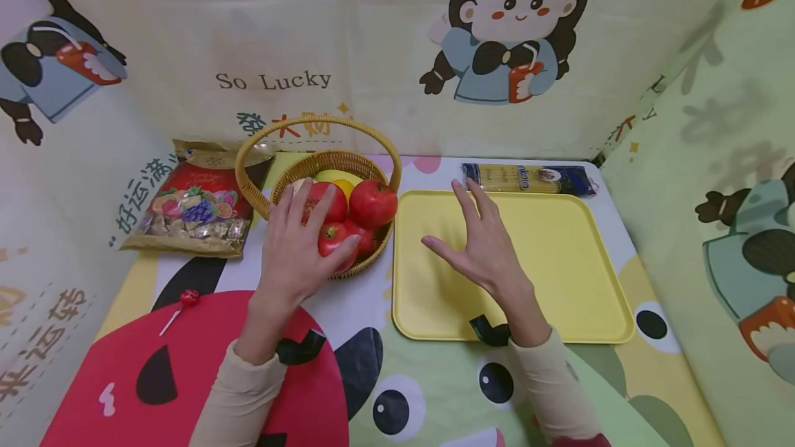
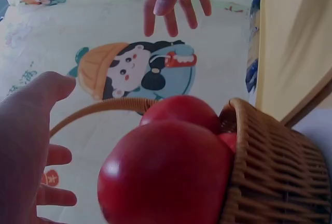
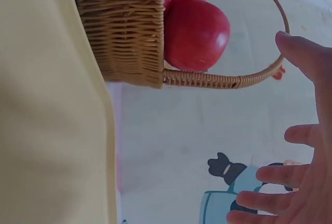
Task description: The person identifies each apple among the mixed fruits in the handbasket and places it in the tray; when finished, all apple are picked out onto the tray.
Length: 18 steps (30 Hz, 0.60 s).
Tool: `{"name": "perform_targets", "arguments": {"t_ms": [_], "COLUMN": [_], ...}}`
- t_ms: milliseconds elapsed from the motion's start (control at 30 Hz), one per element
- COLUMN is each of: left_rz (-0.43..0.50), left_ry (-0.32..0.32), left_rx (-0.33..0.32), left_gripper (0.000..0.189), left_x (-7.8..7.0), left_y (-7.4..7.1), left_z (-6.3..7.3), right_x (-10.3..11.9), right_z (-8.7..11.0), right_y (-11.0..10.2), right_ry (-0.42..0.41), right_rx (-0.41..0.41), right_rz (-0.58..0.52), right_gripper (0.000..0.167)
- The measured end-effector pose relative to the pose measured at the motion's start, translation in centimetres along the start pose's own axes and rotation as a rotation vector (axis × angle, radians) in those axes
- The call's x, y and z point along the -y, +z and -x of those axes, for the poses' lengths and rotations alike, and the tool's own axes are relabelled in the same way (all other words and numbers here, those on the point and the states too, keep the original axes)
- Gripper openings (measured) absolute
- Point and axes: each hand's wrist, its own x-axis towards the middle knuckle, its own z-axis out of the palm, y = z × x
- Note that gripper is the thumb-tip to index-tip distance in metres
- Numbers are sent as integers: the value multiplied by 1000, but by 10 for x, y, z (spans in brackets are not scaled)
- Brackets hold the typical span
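A wicker basket [image 1: 363, 269] with a tall arched handle stands left of the middle, filled with several shiny red apple-like fruits [image 1: 373, 203] and some yellow fruit [image 1: 345, 187]. Over its left front side hovers my left hand [image 1: 292, 250], fingers spread and partly covering the fruit. In the left wrist view its thumb and fingers stand apart from the red fruits [image 2: 166, 175]. My right hand [image 1: 487, 247] is held above the yellow tray [image 1: 559, 267], thumb and fingers spread, holding nothing. The right wrist view shows it to one side of the basket handle [image 3: 223, 81].
A red and gold candy bag [image 1: 199, 205] lies left of the basket. In front of it is a red lollipop [image 1: 189, 298]. Behind the tray, a blue and yellow pasta packet [image 1: 528, 179] lies near the back wall. Printed cloth walls enclose the back and sides.
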Motion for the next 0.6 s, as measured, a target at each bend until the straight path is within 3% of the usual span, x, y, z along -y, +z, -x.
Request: {"name": "perform_targets", "arguments": {"t_ms": [233, 600], "left_rz": [102, 147], "left_ry": [-71, -186], "left_rx": [-49, -79], "left_gripper": [77, 76], "left_x": [20, 43], "left_y": [-9, -13], "left_z": [14, 30], "right_x": [7, 14], "right_z": [-11, -28], "right_y": [7, 22], "right_ry": [-14, -55], "right_rx": [27, 26], "right_rz": [-54, -127], "right_gripper": [101, 100]}}
